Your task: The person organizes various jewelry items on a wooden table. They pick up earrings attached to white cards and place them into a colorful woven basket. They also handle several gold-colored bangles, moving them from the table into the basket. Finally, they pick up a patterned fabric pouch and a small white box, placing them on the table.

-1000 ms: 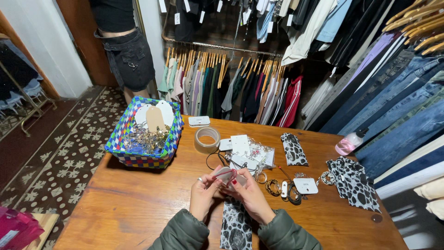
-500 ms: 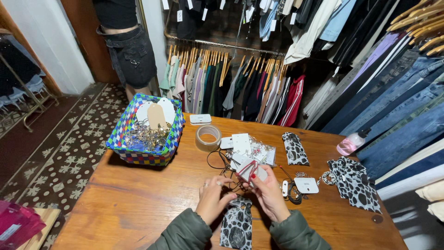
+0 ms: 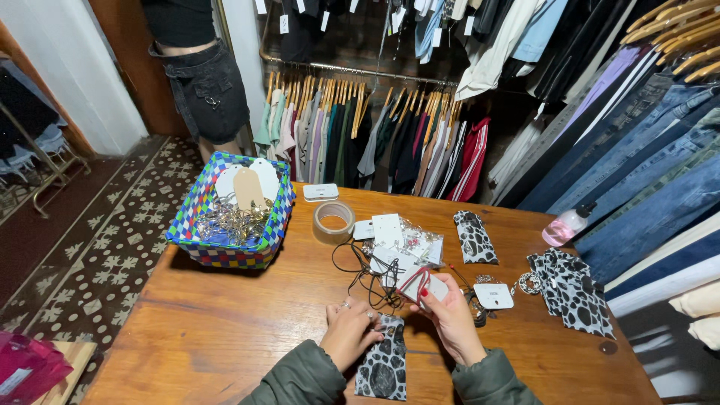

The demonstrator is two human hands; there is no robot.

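One woven checkered basket [image 3: 225, 251] of tags [image 3: 247, 187] and metal clips [image 3: 232, 221].

At centre, my right hand [image 3: 450, 319] holds a white card [image 3: 427, 286] with red cord. Above it, more white cards [image 3: 388, 229] and clear packets [image 3: 417, 243] lie scattered. Centre right, a rounded white tag [image 3: 493, 295]. Left of centre, white and tan tags [image 3: 248, 185] stand in a basket [image 3: 196, 216]. Along the top edge, small white price tags [image 3: 286, 23] hang.
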